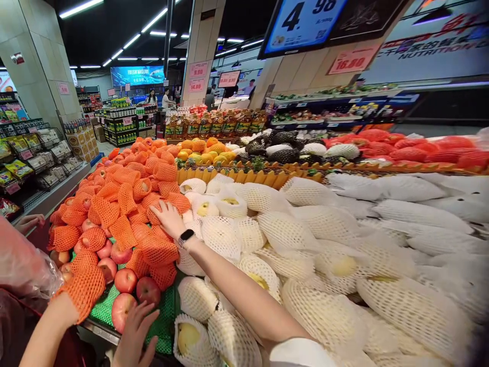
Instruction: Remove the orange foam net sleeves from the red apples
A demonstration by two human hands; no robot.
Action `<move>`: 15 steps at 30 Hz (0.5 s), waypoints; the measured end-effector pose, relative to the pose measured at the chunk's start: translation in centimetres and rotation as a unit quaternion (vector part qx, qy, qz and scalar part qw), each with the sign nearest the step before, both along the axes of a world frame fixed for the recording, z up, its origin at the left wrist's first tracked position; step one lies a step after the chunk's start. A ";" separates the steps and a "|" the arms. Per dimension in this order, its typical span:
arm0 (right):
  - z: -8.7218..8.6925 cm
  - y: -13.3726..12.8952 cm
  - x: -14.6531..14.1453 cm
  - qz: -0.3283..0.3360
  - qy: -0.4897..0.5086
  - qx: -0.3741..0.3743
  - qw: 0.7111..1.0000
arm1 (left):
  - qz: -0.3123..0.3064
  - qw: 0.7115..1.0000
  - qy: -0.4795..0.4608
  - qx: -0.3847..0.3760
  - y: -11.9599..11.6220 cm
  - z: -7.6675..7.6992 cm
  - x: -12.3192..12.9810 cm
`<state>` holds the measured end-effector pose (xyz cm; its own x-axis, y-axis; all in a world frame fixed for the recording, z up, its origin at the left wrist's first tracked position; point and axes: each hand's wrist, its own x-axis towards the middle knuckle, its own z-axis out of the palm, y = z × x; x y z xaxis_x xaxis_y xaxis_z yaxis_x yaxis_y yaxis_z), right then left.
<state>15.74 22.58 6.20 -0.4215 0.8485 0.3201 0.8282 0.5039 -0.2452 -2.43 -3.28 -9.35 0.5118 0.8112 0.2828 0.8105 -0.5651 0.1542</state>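
My right hand (168, 219), with a dark watch at the wrist, reaches across to the pile of apples in orange foam nets (126, 188). Its fingers are stretched out, resting on or just over the nets, and nothing shows in its grip. At the bottom, my left hand (135, 331) has its fingers apart and holds nothing. Just beyond it are bare red apples (123, 311) on a green mat (105, 308). White-netted yellowish fruit (189, 336) lies to its right, and more white-netted fruit (221, 234) lies under and beside my right arm.
From the left, another person's arm (49, 331) reaches in, an orange foam net covering the hand. A clear plastic bag (26, 260) and another hand (30, 223) are beside it. A yellow slatted divider (240, 177) runs behind the white-netted fruit, with more fruit beyond.
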 end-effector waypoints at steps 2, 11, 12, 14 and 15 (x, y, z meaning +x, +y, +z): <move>-0.2 1.0 -0.9 -0.008 -0.030 -0.006 0.999 | 0.015 1.000 0.006 -0.024 -0.9 0.4 -1.9; 2.5 0.2 -5.4 -0.007 -0.003 0.074 0.997 | 0.043 0.999 -0.018 0.003 9.8 13.5 -15.7; 2.5 0.2 -6.1 0.004 0.002 0.076 0.997 | 0.061 0.998 -0.028 0.014 12.1 15.6 -17.5; 2.6 0.4 -7.2 0.013 0.018 0.071 0.997 | 0.105 0.993 -0.043 0.029 15.6 18.6 -20.7; 2.7 0.7 -7.4 0.011 0.031 0.068 0.997 | 0.140 0.988 -0.063 0.038 16.6 19.5 -21.9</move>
<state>8.34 23.31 8.87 -0.4152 0.7864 0.4573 0.8018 0.5539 -0.2245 -24.32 13.29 10.14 0.2284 0.8899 0.3949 0.9136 -0.3360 0.2289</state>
